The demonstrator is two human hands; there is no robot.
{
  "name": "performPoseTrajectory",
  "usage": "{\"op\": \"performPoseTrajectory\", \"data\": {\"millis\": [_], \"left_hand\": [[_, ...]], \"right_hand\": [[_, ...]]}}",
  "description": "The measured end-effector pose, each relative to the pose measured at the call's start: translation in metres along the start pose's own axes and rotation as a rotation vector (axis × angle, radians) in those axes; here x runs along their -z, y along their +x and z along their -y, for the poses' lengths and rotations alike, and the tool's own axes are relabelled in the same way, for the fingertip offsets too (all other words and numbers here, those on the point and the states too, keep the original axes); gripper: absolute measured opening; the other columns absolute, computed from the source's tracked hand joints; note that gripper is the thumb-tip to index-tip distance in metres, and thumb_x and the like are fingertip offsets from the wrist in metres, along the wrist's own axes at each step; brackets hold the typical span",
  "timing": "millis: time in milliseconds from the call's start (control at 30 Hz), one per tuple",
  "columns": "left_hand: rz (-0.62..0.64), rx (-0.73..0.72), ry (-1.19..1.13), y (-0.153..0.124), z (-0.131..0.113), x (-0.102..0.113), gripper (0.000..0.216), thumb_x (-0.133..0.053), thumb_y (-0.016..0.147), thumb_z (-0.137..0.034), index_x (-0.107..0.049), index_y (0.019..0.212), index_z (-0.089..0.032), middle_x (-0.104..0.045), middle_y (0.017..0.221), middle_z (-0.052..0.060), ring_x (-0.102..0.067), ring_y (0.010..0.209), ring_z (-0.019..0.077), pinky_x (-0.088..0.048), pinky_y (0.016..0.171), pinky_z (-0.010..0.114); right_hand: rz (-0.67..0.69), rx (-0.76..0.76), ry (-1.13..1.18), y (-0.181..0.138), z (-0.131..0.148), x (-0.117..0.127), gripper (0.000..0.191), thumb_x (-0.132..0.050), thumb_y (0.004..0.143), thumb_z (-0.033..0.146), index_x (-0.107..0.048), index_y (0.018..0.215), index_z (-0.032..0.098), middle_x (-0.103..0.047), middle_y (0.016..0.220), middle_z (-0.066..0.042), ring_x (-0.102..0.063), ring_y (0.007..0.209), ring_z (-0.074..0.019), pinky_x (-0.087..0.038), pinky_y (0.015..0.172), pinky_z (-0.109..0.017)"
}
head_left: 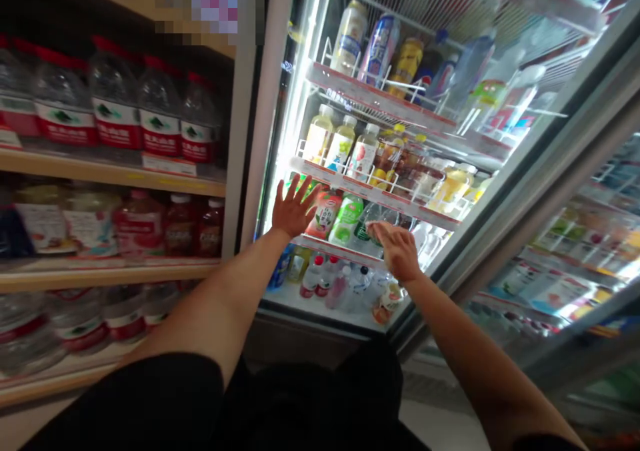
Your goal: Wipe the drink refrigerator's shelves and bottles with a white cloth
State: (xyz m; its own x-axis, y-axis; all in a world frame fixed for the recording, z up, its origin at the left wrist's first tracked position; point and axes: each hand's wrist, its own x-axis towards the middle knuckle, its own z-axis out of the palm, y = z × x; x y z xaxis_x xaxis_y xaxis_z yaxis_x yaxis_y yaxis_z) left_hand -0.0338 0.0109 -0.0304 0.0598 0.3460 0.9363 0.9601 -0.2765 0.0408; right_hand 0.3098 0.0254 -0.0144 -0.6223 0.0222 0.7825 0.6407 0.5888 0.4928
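Observation:
My left hand [295,209] is raised in front of a lit drinks fridge, its fingers spread wide and nothing in them. Close to its fingertips stand a red-labelled bottle [326,212] and a green-labelled bottle [347,219] on a lower shelf. My right hand [397,247] reaches in at the same shelf's height, seen side-on with its fingers stretched to the left. Just beyond those fingers is a clear bottle with a dark green label [363,229]. I see no thing held in either hand.
Wooden shelves [115,164] on the left carry red-capped water bottles [115,97] and juice bottles [139,221]. Higher fridge racks hold cans [379,47] and bottles [318,133]. Small bottles [313,275] stand on the fridge floor. A metal door frame [500,201] slants at the right.

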Motion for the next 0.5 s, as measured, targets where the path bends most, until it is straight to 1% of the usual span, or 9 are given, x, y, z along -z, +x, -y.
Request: {"op": "performPoseTrajectory", "data": {"millis": [100, 167, 200, 233, 333, 367, 400, 433, 500], "left_hand": [[0.013, 0.004, 0.002, -0.001, 0.001, -0.001, 0.053, -0.043, 0.103, -0.043, -0.049, 0.154, -0.028, -0.038, 0.166, 0.006, -0.013, 0.16, 0.0285, -0.003, 0.13, 0.059], [0.024, -0.002, 0.002, -0.001, 0.002, -0.001, 0.054, -0.041, 0.104, -0.046, -0.048, 0.155, -0.028, -0.035, 0.167, 0.005, -0.011, 0.161, 0.0277, -0.002, 0.13, 0.059], [0.028, -0.007, 0.003, -0.001, 0.002, -0.002, 0.054, -0.04, 0.105, -0.046, -0.047, 0.155, -0.028, -0.034, 0.168, 0.004, -0.01, 0.161, 0.0274, -0.001, 0.13, 0.059], [0.028, -0.011, 0.005, -0.002, 0.002, -0.002, 0.054, -0.039, 0.105, -0.046, -0.046, 0.155, -0.028, -0.034, 0.168, 0.004, -0.011, 0.161, 0.0274, -0.001, 0.13, 0.06], [0.016, -0.015, 0.009, -0.002, 0.002, -0.002, 0.053, -0.04, 0.105, -0.045, -0.047, 0.155, -0.028, -0.036, 0.167, 0.005, -0.016, 0.16, 0.0285, -0.002, 0.129, 0.06], [0.012, -0.016, 0.01, -0.002, 0.001, -0.001, 0.053, -0.041, 0.104, -0.044, -0.048, 0.155, -0.028, -0.037, 0.166, 0.006, -0.017, 0.16, 0.0289, -0.003, 0.129, 0.061], [0.007, -0.016, 0.01, -0.002, 0.001, -0.001, 0.053, -0.041, 0.104, -0.044, -0.048, 0.155, -0.028, -0.038, 0.166, 0.007, -0.018, 0.16, 0.0293, -0.004, 0.129, 0.061], [0.004, -0.016, 0.012, -0.002, 0.0, -0.001, 0.053, -0.042, 0.104, -0.043, -0.048, 0.154, -0.028, -0.039, 0.165, 0.007, -0.018, 0.159, 0.0296, -0.004, 0.129, 0.061], [0.008, -0.011, 0.014, -0.002, -0.001, 0.0, 0.053, -0.043, 0.103, -0.043, -0.048, 0.155, -0.029, -0.039, 0.165, 0.007, -0.017, 0.16, 0.0295, -0.004, 0.129, 0.061]], "right_hand": [[-0.206, -0.241, -0.029, 0.032, -0.017, -0.001, 0.052, -0.044, 0.102, 0.012, -0.051, 0.153, 0.023, -0.063, 0.139, -0.016, -0.058, 0.128, -0.0272, -0.046, 0.107, -0.047], [-0.292, -0.33, -0.006, 0.043, -0.018, -0.006, 0.052, -0.044, 0.104, 0.016, -0.048, 0.155, 0.022, -0.061, 0.139, -0.018, -0.055, 0.13, -0.0285, -0.044, 0.109, -0.049], [-0.275, -0.322, 0.012, 0.042, -0.013, -0.009, 0.053, -0.045, 0.104, 0.017, -0.046, 0.156, 0.022, -0.062, 0.139, -0.018, -0.055, 0.131, -0.029, -0.043, 0.11, -0.049], [-0.221, -0.27, 0.035, 0.038, -0.004, -0.012, 0.054, -0.046, 0.104, 0.017, -0.045, 0.157, 0.022, -0.063, 0.138, -0.017, -0.055, 0.13, -0.0291, -0.043, 0.109, -0.048], [0.054, 0.027, 0.092, 0.02, 0.023, -0.017, 0.059, -0.048, 0.101, 0.013, -0.044, 0.159, 0.025, -0.066, 0.138, -0.013, -0.058, 0.124, -0.0275, -0.045, 0.104, -0.042], [0.113, 0.093, 0.091, 0.018, 0.027, -0.017, 0.059, -0.048, 0.101, 0.013, -0.044, 0.159, 0.026, -0.067, 0.139, -0.012, -0.059, 0.123, -0.0271, -0.045, 0.102, -0.041], [0.135, 0.119, 0.078, 0.019, 0.028, -0.016, 0.059, -0.048, 0.101, 0.013, -0.045, 0.158, 0.025, -0.067, 0.139, -0.011, -0.059, 0.123, -0.0269, -0.046, 0.1, -0.04], [0.117, 0.096, 0.054, 0.025, 0.026, -0.014, 0.057, -0.048, 0.101, 0.013, -0.046, 0.157, 0.024, -0.067, 0.139, -0.011, -0.059, 0.123, -0.0272, -0.045, 0.1, -0.04], [-0.008, -0.056, -0.011, 0.043, 0.014, -0.012, 0.052, -0.046, 0.103, 0.016, -0.05, 0.154, 0.022, -0.067, 0.138, -0.013, -0.058, 0.124, -0.0284, -0.045, 0.102, -0.043]]}}
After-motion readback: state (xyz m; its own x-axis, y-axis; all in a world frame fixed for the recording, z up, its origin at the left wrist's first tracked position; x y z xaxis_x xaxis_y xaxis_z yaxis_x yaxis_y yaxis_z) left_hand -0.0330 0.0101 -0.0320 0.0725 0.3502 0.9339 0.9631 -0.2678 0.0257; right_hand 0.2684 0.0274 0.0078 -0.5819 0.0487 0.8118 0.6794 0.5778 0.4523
